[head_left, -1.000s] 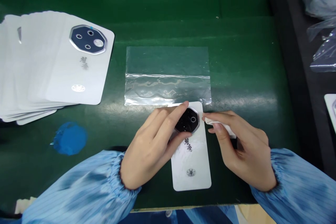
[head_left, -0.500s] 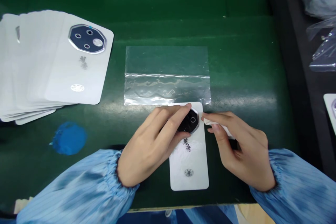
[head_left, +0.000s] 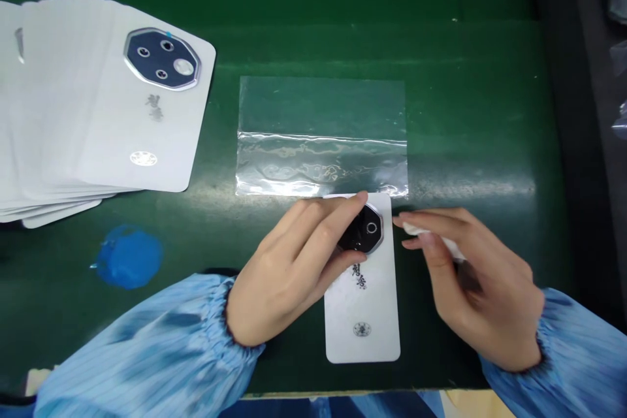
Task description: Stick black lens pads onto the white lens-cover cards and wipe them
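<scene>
A white phone back cover (head_left: 369,307) with a dark eight-sided camera module lies upright before me, with black lettering and a round emblem below the module. My left hand (head_left: 294,261) rests over its upper left part. The thumb and fingers grip the camera module (head_left: 366,230) from its lower and upper sides, hiding the module's left half. Just right of the cover, my right hand (head_left: 470,274) is closed on a small folded white cloth (head_left: 441,241), pinched between thumb and fingers. The cloth does not touch the cover.
A clear plastic bag (head_left: 321,137) lies flat just beyond the cover. At left is a fanned stack of white covers (head_left: 112,117), the top one with a dark blue camera module. A blue round patch (head_left: 128,257) lies below it. A black tray (head_left: 582,111) borders the right.
The view has shifted a little, so the tray's contents have slid mostly out at the right. My right hand with the cloth has drawn slightly away from the cover; my left hand keeps its hold.
</scene>
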Demonstrator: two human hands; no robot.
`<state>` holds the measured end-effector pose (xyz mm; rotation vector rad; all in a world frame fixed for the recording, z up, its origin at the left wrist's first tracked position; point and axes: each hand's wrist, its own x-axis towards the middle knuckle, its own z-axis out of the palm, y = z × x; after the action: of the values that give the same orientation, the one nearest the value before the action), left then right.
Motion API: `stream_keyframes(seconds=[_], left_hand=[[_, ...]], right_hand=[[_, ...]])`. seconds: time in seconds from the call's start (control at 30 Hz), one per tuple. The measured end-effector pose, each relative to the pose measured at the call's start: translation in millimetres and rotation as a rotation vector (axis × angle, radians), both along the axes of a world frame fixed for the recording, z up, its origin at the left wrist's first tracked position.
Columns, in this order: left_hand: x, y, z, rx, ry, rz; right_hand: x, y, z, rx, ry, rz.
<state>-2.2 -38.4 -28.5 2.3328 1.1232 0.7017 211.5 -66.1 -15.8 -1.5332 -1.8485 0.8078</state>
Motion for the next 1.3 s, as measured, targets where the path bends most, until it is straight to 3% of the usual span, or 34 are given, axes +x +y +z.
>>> stream_keyframes(seconds=[0.1, 0.3, 0.53, 0.63, 0.77, 0.87, 1.17, 1.3], left_hand=[[1, 1, 1.3, 0.021, 0.015, -0.013], [2, 1, 3.0, 0.028, 0.024, -0.043], [3, 0, -1.3, 0.044, 0.005, -0.042], [3, 1, -2.5, 0.055, -0.013, -0.048], [3, 0, -4.1, 0.099, -0.024, -0.055], [4, -1, -5.0, 0.172, -0.067, -0.089], [6, -4, -6.3, 0.229, -0.106, -0.14], [5, -4, -4.1, 0.198, -0.134, -0.113]], right_hand=[[3, 4, 2.0, -0.025, -0.021, -0.102], [4, 12, 4.8, -0.065, -0.218, 0.06], [-3, 14, 4.9, -0.116, -0.259, 0.007], [-2, 23, 9.7, -0.218, -0.149, 0.006], [6, 38, 18.5, -0.498, 0.141, 0.024], [11, 45, 22.5, -0.611, 0.294, 0.007], [6, 42, 26.3, -0.603, 0.277, 0.035], [8, 39, 18.1, -0.592, 0.462, 0.016]])
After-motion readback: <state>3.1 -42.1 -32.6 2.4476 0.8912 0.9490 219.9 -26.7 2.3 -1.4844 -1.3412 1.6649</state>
